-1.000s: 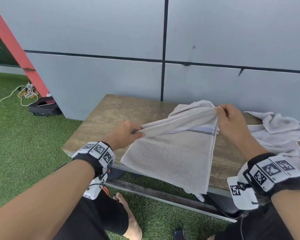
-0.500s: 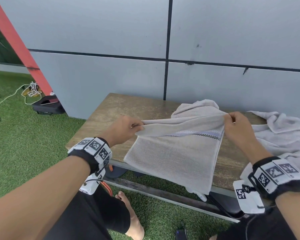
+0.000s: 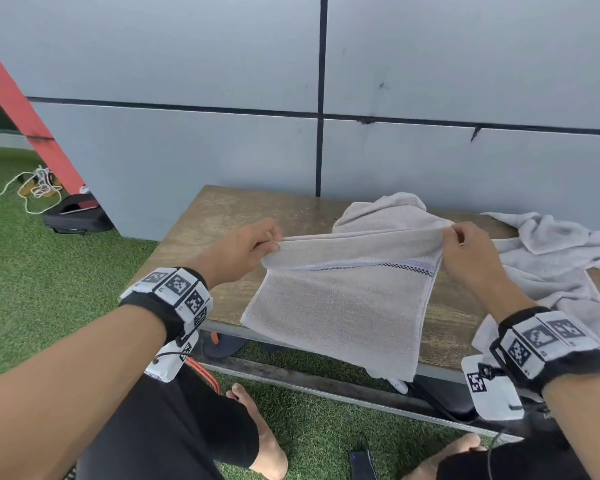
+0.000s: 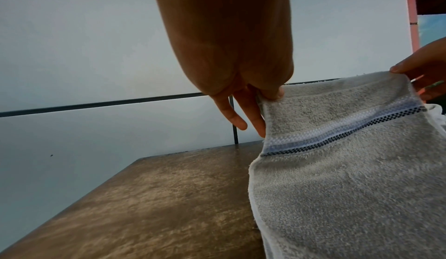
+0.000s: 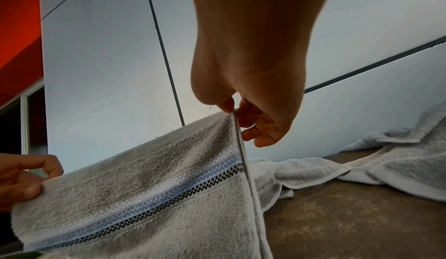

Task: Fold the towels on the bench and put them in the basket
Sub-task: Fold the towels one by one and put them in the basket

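Above the bench's (image 3: 201,233) near edge, my left hand (image 3: 238,252) and right hand (image 3: 471,258) pinch the striped towel's (image 3: 343,306) top corners; I keep it taut, corners level.

bare bench (image 3: 222,216) left; crumpled towels (image 3: 551,251) right

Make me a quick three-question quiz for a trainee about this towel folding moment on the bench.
1. True or false: both hands pinch the striped towel at its top edge.
2. Where does the crumpled towel lie? A) on the grass B) on the bench, on the right hand's side C) in a basket
3. Fill in: the striped towel's lower end hangs over the bench's ____ edge.

Key
1. True: the left hand and right hand each pinch a corner.
2. B
3. front
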